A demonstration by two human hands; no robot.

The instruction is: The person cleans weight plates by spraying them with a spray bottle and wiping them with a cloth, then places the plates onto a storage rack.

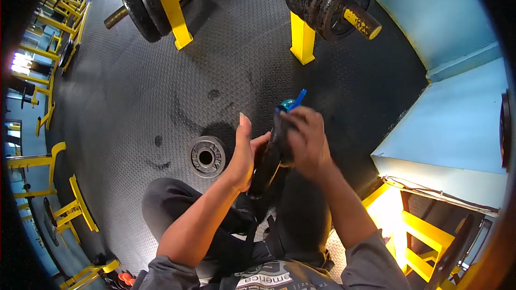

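Observation:
A black weight plate (pixel 263 174) stands tilted nearly edge-on between my hands, above my lap. My left hand (pixel 242 158) has its fingers stretched out, with the palm side against the plate's left face. On the other side, my right hand (pixel 307 142) is curled and blurred, close to the plate's right face; what lies in its fingers is hidden. A shiny blue and teal object (pixel 293 103) pokes out just beyond the right fingertips, its kind unclear. A small grey weight plate (pixel 208 157) with raised lettering lies flat on the floor, left of my left hand.
Ahead stands a yellow rack (pixel 302 37) carrying black plates (pixel 328 0) on bar ends. The textured black floor mat (pixel 123 75) bears dark smudges. A blue wall (pixel 451 113) rises at right, with a yellow frame (pixel 424 236) below. More yellow gym equipment (pixel 75 204) lines the left.

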